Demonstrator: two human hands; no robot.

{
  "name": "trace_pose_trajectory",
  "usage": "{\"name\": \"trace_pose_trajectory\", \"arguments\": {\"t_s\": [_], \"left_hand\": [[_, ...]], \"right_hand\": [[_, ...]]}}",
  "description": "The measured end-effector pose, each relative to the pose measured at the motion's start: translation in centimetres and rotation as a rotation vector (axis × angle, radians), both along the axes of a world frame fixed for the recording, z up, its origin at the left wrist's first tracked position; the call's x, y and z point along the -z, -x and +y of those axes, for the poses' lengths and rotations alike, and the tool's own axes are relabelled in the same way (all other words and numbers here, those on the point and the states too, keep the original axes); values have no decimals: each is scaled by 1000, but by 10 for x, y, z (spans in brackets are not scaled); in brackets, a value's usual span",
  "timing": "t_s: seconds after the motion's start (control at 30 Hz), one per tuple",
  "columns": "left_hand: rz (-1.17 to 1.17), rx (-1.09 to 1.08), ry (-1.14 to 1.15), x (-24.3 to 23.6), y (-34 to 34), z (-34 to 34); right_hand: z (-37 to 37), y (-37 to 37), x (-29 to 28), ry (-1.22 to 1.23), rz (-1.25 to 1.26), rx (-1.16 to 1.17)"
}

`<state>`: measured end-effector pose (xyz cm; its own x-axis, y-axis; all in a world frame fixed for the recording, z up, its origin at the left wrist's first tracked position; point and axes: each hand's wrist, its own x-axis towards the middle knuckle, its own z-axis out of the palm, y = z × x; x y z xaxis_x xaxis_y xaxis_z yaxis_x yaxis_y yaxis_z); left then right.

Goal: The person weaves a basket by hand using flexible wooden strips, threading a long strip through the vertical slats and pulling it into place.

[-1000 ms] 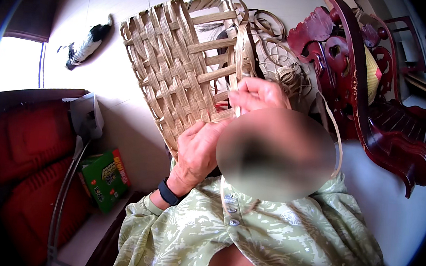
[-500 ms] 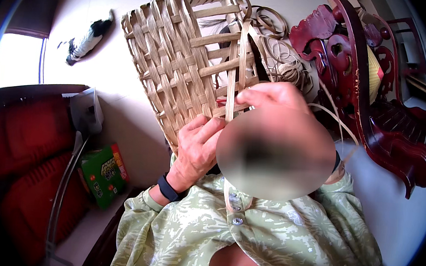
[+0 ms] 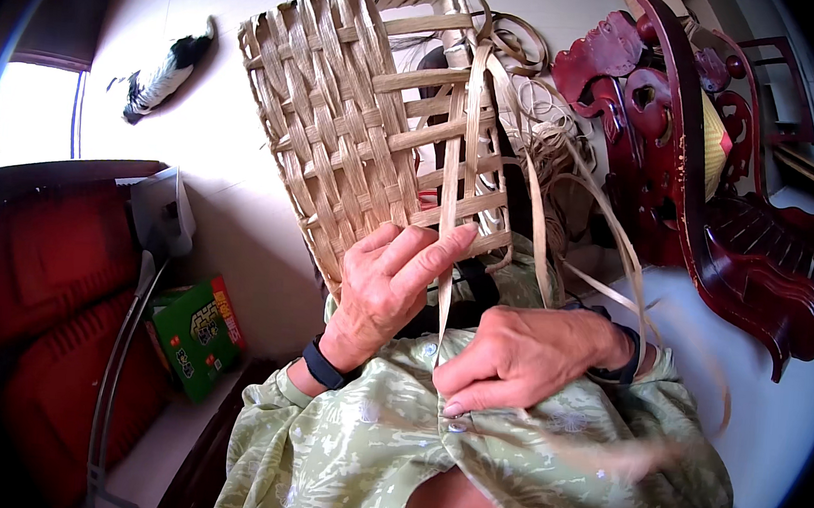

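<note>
A woven panel [image 3: 337, 108] of flat tan strips on a frame leans before me, its left part closely woven and its right part with open gaps. At its near edge, my left hand [image 3: 387, 276] is closed, fingers and thumb pressed on an upright flat strip [image 3: 444, 304]. Close to my shirt, my right hand [image 3: 522, 356] pinches the lower end of that strip, which runs taut between both hands. Crosswise strips [image 3: 443, 139] span the right part of the frame. Loose lengths of strip [image 3: 538, 225] hang down from its right side.
Behind the panel's right side lies a tangled heap of strips [image 3: 564, 161]. A carved dark-red wooden chair [image 3: 705, 180] stands at right. Red seats [image 3: 66, 268], a green box [image 3: 198, 339] and a curved metal stand [image 3: 121, 366] are at left. A black-and-white animal [image 3: 164, 77] lies on the floor.
My right hand has come down from the panel's right side toward my shirt, drawing the strip with it. The left hand stays at the near edge. The panel has shifted slightly right.
</note>
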<state>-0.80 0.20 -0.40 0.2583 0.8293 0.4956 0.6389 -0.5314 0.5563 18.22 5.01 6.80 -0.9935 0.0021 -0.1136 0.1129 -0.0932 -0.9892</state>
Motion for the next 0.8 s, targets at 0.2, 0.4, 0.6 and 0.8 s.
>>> {"name": "trace_pose_trajectory", "arguments": {"t_s": [0.2, 0.4, 0.6, 0.8], "left_hand": [[-4, 13, -31, 0, -1, 1], [51, 69, -87, -1, 2, 2], [-109, -83, 18, -3, -6, -2], [29, 5, 32, -2, -1, 1]], "right_hand": [[40, -6, 13, 98, -395, 805], [51, 23, 40, 204, -301, 936], [21, -1, 22, -275, -226, 681], [-2, 2, -2, 45, -35, 74]]}}
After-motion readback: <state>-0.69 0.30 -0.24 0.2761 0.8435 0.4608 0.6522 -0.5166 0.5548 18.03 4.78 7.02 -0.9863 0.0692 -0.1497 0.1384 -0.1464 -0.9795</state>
